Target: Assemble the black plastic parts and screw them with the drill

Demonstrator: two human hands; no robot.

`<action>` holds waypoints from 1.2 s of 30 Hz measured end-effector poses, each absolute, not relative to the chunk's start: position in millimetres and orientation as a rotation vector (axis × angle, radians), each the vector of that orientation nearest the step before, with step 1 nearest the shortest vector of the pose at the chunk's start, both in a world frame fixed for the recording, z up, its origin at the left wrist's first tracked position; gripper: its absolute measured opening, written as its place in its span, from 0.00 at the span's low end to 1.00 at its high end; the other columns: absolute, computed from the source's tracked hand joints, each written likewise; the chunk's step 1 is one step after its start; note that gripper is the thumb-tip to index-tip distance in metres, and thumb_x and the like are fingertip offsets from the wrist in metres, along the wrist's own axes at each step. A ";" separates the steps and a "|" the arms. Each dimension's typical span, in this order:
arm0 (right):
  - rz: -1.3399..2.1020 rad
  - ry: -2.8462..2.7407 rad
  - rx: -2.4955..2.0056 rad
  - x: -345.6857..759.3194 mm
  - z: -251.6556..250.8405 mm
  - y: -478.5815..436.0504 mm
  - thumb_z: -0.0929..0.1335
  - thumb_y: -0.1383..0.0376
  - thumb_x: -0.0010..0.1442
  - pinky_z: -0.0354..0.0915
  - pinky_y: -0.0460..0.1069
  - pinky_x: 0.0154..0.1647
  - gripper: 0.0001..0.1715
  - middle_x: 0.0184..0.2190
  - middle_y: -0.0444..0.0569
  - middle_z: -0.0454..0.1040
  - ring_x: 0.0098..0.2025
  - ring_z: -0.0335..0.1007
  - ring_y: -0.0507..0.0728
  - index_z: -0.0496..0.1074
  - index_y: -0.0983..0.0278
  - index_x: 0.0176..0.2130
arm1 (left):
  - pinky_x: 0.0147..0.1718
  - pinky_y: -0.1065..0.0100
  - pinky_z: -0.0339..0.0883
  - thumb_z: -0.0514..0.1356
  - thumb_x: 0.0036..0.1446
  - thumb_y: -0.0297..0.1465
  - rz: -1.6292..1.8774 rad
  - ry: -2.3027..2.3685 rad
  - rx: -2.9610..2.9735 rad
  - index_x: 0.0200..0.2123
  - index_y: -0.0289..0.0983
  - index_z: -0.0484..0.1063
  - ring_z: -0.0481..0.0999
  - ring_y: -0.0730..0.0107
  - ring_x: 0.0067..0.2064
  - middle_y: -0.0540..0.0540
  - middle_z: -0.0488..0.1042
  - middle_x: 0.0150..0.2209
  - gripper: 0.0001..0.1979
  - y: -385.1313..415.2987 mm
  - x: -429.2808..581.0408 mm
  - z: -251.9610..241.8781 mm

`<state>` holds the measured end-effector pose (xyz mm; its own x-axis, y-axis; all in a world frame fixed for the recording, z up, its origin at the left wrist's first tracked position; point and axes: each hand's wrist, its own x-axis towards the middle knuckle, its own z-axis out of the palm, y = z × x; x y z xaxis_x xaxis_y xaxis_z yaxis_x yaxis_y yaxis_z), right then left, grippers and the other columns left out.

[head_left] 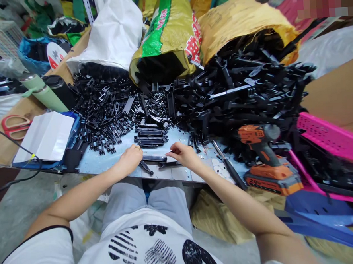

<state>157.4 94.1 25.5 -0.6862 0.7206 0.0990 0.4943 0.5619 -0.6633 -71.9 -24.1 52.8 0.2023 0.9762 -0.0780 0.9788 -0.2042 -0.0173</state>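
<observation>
Near the front edge of the table, my left hand [131,160] is closed around the left end of a long black bar-shaped part [154,159]. My right hand [184,154] is at the other end of this part, thumb and forefinger pinched; what they hold is too small to make out. Another black piece with a rounded end [146,168] slants out below my left hand. Just beyond my hands lies a neat stack of black bars [151,135]. Small black forked pieces [104,124] and small shiny pins [158,103] are heaped farther back.
An orange cordless drill [264,158] and a hammer-like tool with a black grip [231,166] lie at the right. Long black parts [230,89] spill from a yellow sack [241,20]. A pink basket [329,134] stands far right; red scissors [16,128] and a green bottle [48,96] are left.
</observation>
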 end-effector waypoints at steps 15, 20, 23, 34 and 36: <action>0.235 -2.833 -0.614 156.4 0.9 67.4 0.59 0.60 0.67 0.59 0.46 0.31 0.16 0.33 0.52 0.72 0.33 0.68 0.54 0.70 0.65 0.35 | 0.38 0.60 0.64 0.48 0.65 0.28 0.411 1.992 2.683 0.47 0.31 0.69 0.73 0.61 0.41 0.39 0.75 0.37 0.14 -42.9 -91.6 -18.0; 0.405 -2.723 -0.479 181.6 -24.0 68.8 0.63 0.52 0.63 0.65 0.51 0.44 0.24 0.48 0.57 0.70 0.47 0.68 0.58 0.65 0.63 0.54 | 0.52 0.55 0.56 0.51 0.63 0.37 0.341 1.653 2.818 0.56 0.31 0.63 0.66 0.56 0.55 0.34 0.68 0.55 0.22 -35.5 -68.5 -12.9; 0.253 -2.859 -0.618 190.8 -26.2 78.3 0.63 0.44 0.58 0.64 0.53 0.39 0.31 0.44 0.57 0.72 0.42 0.69 0.60 0.67 0.63 0.51 | 0.45 0.59 0.61 0.52 0.62 0.42 0.167 1.605 2.748 0.58 0.27 0.60 0.70 0.56 0.49 0.33 0.70 0.50 0.28 -20.0 -49.8 -9.6; 0.509 -2.823 -0.269 198.6 58.8 62.3 0.52 0.44 0.64 0.50 0.50 0.24 0.33 0.18 0.48 0.64 0.22 0.58 0.53 0.63 0.62 0.22 | 0.27 0.68 0.62 0.37 0.66 0.46 0.541 1.594 2.412 0.26 0.35 0.69 0.72 0.66 0.28 0.43 0.73 0.24 0.30 -35.5 -37.5 35.8; 0.844 -2.671 -0.031 198.2 80.2 42.4 0.50 0.47 0.66 0.50 0.50 0.23 0.32 0.16 0.46 0.61 0.20 0.57 0.53 0.62 0.61 0.22 | 0.25 0.68 0.61 0.32 0.66 0.44 0.854 1.294 2.336 0.24 0.37 0.67 0.69 0.69 0.25 0.45 0.70 0.20 0.32 -57.8 -25.3 56.2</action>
